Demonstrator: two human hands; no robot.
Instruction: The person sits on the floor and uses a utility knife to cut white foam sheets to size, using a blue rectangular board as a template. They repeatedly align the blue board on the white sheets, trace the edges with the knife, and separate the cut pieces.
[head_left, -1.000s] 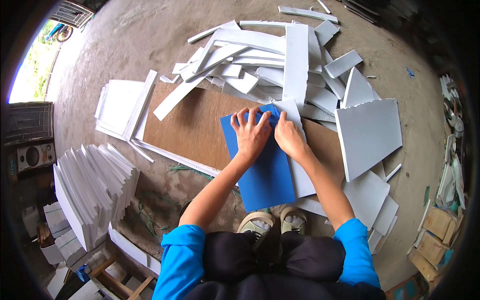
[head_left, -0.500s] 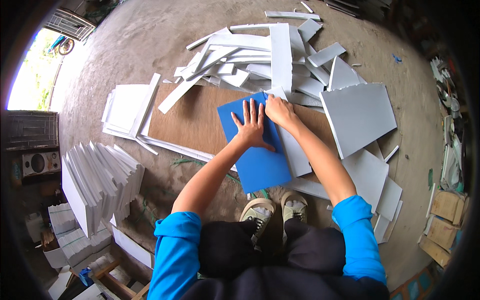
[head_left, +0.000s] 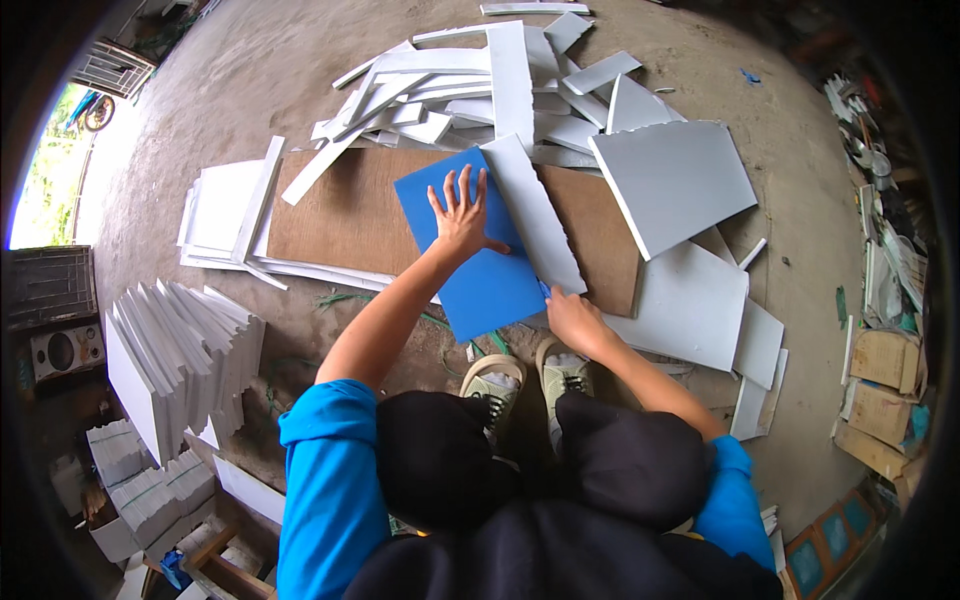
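Note:
My left hand [head_left: 463, 218] lies spread on a blue rectangular board [head_left: 490, 290], pressing its upper part with the fingers apart. The blue board rests over white foam on a brown wooden board [head_left: 590, 225]. Along its right edge runs a white foam strip [head_left: 535, 215] with a ragged outer side. My right hand [head_left: 575, 322] is closed at the near right corner of the blue board, round a small cutter [head_left: 545, 289] of which only a bluish bit shows. The cutter's blade is hidden.
A heap of white foam offcuts [head_left: 450, 100] lies beyond the wooden board. A large foam slab [head_left: 680, 185] leans at the right. Stacked foam sheets [head_left: 185, 360] stand at the left. Cardboard boxes [head_left: 885, 360] line the right side. My shoes [head_left: 565, 378] are close to the work.
My right hand has moved from the far end of the blue board's right edge to its near corner. My left hand stays on the board. The view has shifted slightly.

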